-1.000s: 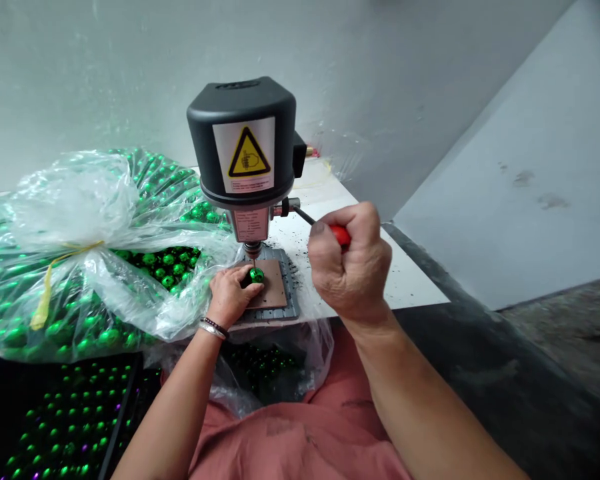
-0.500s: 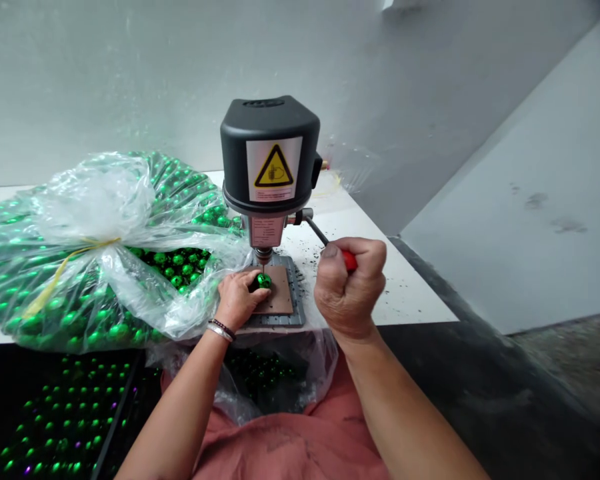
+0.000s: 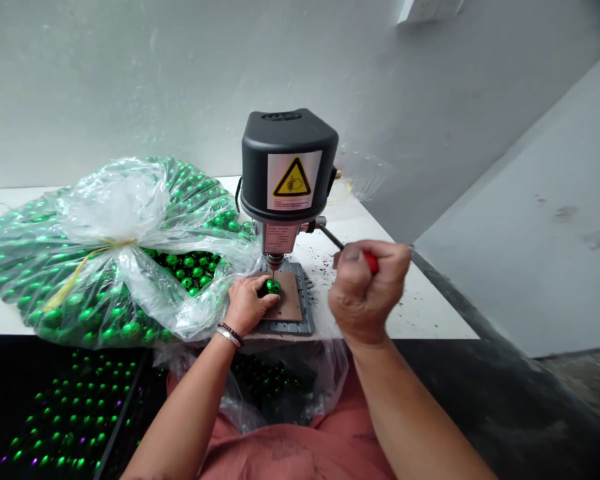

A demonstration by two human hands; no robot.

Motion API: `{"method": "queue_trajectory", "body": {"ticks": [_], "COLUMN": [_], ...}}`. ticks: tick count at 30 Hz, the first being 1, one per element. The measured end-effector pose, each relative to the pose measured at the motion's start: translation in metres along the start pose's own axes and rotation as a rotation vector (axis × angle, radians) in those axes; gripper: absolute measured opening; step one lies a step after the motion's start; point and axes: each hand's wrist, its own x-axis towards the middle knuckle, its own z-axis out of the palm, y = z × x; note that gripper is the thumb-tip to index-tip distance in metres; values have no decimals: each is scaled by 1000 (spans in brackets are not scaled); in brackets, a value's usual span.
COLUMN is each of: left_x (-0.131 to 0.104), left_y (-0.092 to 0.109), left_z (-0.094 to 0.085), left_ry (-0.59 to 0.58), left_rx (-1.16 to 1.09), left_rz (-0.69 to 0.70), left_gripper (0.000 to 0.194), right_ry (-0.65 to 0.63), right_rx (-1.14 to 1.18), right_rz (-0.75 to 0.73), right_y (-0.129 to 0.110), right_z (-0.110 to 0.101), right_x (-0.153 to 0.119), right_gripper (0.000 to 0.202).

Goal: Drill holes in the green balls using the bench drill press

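Observation:
A small drill press (image 3: 290, 167) with a black motor housing and a yellow warning label stands on the table. My left hand (image 3: 250, 301) pinches a shiny green ball (image 3: 273, 287) between thumb and fingers, on a brown board (image 3: 291, 303) over the grey metal base (image 3: 307, 313). The thin drill bit (image 3: 273, 272) points down at the ball's top; whether it has entered cannot be made out. My right hand (image 3: 367, 290) is closed around the red knob (image 3: 371, 262) of the press's feed lever (image 3: 331, 237).
A tied clear plastic bag (image 3: 115, 213) of green balls lies at left, with a torn opening. Another open bag (image 3: 325, 393) with dark green balls hangs below the table edge at my lap. Dark shavings dot the white table (image 3: 420, 313). Rows of green balls (image 3: 80, 407) sit lower left.
The whole view has shifted, so the press and hands appear further right and slightly lower. Both hands keep their grips on the ball and the lever knob.

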Motion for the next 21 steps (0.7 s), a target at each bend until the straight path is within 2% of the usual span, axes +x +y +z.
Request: {"method": "queue_trajectory", "body": {"ticks": [2, 4, 6, 8, 10, 12, 14, 15, 16, 18, 21], "left_x": [-5, -14, -26, -36, -39, -31, -17, -8, 0, 16, 32], "left_y": [1, 3, 4, 4, 2, -6, -20, -29, -38, -55, -72], "left_z": [-6, -17, -33, -51, -69, -83, -94, -98, -100, -102, -101], "left_ry": [-32, -112, -211, -248, -159, 36, 233, 282, 267, 76, -188], "left_rx": [-43, -110, -190, -284, -389, -393, -191, -6, 184, 448, 584], "left_rz": [9, 59, 140, 183, 116, -20, -138, -165, -189, -238, -252], "left_gripper": [36, 39, 48, 57, 54, 43, 37, 35, 35, 42, 52], "right_ry": [-18, -79, -105, -107, -107, -107, -119, -126, -130, -139, -144], "right_rx": [-44, -73, -87, -93, -87, -72, -57, -53, -49, -40, -36], "right_rz": [44, 115, 165, 192, 208, 216, 224, 226, 226, 230, 229], "right_y": [-13, -21, -24, -23, -22, -22, -22, -22, -22, -21, -21], "right_z": [2, 3, 4, 5, 5, 5, 5, 4, 4, 3, 2], "right_x": [23, 42, 52, 53, 50, 47, 46, 46, 46, 47, 47], "right_gripper": [16, 23, 27, 28, 27, 28, 29, 30, 30, 31, 31]}}
